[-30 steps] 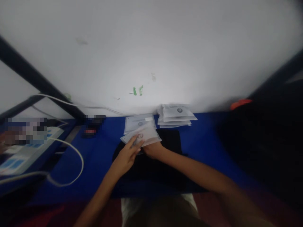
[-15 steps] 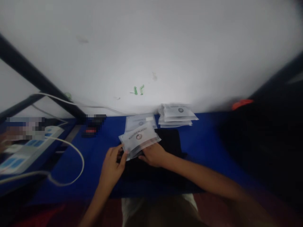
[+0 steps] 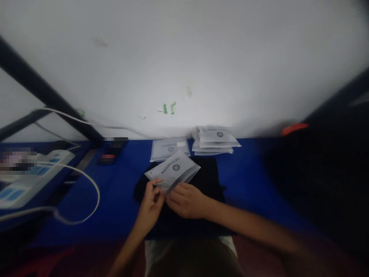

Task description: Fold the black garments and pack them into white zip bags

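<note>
A frosted plastic zip bag point(image 3: 175, 168) with dark lettering and a round logo is tilted above a black cloth point(image 3: 206, 173). My left hand point(image 3: 152, 198) pinches its near left corner, the forefinger lying over the top face. Against the bag's near edge, my right hand point(image 3: 186, 200) is closed with fingertips pressed together, close to the left fingertips. What the bag contains cannot be made out. Just behind it another frosted bag point(image 3: 157, 152) with a white label lies flat on the blue table.
A stack of frosted bags point(image 3: 216, 140) lies by the wall, right of centre. At the left are a power strip point(image 3: 47, 169), a looping white cable point(image 3: 96, 184) and a blurred dark object point(image 3: 113, 150). Something large and black point(image 3: 323, 177) takes up the right side.
My right hand has come out from under or inside the bag and moved down to its near edge. My left hand has shifted right, and the bag has turned.
</note>
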Demonstrator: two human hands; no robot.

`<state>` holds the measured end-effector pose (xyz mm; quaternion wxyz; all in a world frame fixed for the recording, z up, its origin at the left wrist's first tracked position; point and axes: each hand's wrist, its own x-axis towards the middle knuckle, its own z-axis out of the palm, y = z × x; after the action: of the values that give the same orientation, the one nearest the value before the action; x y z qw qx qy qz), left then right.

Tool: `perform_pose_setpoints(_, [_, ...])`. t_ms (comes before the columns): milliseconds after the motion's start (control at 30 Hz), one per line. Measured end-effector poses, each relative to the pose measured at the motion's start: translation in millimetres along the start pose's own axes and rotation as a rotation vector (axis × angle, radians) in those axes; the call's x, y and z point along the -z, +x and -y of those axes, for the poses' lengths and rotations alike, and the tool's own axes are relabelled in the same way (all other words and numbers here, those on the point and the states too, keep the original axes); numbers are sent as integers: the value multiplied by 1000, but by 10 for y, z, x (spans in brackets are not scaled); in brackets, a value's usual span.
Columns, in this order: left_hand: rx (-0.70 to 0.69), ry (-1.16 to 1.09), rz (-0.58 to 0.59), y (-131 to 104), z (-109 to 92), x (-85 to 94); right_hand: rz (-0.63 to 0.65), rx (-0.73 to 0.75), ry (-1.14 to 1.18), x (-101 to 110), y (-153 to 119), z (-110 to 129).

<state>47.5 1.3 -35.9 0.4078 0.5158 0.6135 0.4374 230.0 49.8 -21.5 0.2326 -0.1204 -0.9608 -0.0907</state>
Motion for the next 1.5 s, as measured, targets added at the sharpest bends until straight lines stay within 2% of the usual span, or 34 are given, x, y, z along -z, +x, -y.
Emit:
perform_pose_setpoints(167, [52,-89,20,-92,90,-58,76,39,5,3,14,17])
perform_pose_setpoints(267, [53,-98,-15,-101,107,-73,97,1,-6,-9,27,-1])
perform_pose_setpoints(367, [64,-142,-75,-102,34,-76,71,-59,-58,-43,34,-85])
perform_pose_setpoints(467, [115,-241,-122,-116,-69,4,72,-112,-95,-46,-21,-261])
perform_pose_setpoints(567, [159,-304,-157,-154,-144,163,106,-209,-149,9,-180,-491])
perform_pose_setpoints(700, [234,-311,-131,-235,-174,283,189,-348,-187,119,-392,-667])
perform_pose_setpoints(833, [288,-347,-91,-280,-115,229,231,-366,-83,160,-314,-574])
perform_pose_setpoints(967, [281,-344,-12,-264,-48,244,212,-234,27,0,-52,-469])
perform_pose_setpoints(1067, [219,-271,15,-251,-56,302,206,-156,17,-206,96,-485])
perform_pose_setpoints(1133, [151,-221,-15,-266,-71,316,210,-152,22,-306,152,-519])
perform_pose_setpoints(1233, [11,-190,-85,-330,-56,275,239,-194,78,-308,172,-564])
perform_pose_setpoints(1333, [-202,-177,-23,-396,1,198,265,-296,138,-100,110,-573])
perform_pose_setpoints(1400, [-332,-89,108,-396,19,145,241,-379,152,130,35,-568])
perform_pose_setpoints(1500, [-446,225,354,-287,-15,47,109,-442,106,515,-90,-610])
